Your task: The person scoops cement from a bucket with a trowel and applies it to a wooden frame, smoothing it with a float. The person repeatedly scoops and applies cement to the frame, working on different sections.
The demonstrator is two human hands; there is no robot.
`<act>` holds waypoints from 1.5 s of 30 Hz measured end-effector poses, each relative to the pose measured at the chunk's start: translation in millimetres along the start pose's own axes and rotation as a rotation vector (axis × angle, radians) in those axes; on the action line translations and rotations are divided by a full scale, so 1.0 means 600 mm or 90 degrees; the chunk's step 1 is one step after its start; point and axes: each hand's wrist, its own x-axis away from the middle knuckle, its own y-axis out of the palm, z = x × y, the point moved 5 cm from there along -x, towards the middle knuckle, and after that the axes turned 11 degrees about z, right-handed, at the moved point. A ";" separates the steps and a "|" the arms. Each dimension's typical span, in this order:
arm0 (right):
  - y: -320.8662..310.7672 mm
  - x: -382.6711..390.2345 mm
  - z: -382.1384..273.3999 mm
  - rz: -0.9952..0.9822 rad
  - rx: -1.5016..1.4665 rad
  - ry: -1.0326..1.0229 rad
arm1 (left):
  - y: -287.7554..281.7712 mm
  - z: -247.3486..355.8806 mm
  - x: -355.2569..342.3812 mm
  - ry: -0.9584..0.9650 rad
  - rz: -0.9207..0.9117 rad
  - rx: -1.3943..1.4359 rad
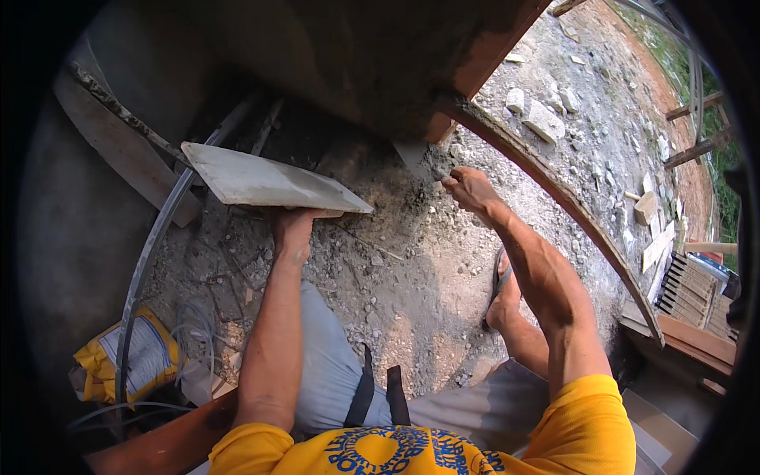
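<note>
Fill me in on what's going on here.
A person in a yellow shirt is working over rubble-strewn ground. The left hand holds up a pale board from beneath. The right hand grips what looks like a trowel, its grey blade near the lower edge of a dark wall; whether they touch is unclear. A yellow bag lies off to the left.

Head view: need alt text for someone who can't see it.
A person's left hand supports a flat pale board from beneath, while the right hand grips what looks like a trowel. Below is rubble-strewn ground, with a yellow bag at lower left.
</note>
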 end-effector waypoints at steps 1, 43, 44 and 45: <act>-0.009 0.006 -0.004 0.016 -0.007 -0.008 | 0.001 0.003 0.004 0.005 0.000 0.003; 0.049 -0.006 0.011 0.076 0.210 -0.006 | -0.026 0.051 0.012 0.082 0.067 -0.009; 0.044 -0.011 0.001 0.099 0.200 -0.021 | -0.027 0.048 0.010 0.068 0.064 0.018; 0.039 -0.012 -0.007 0.112 0.196 -0.024 | -0.028 0.048 0.008 0.085 0.063 0.014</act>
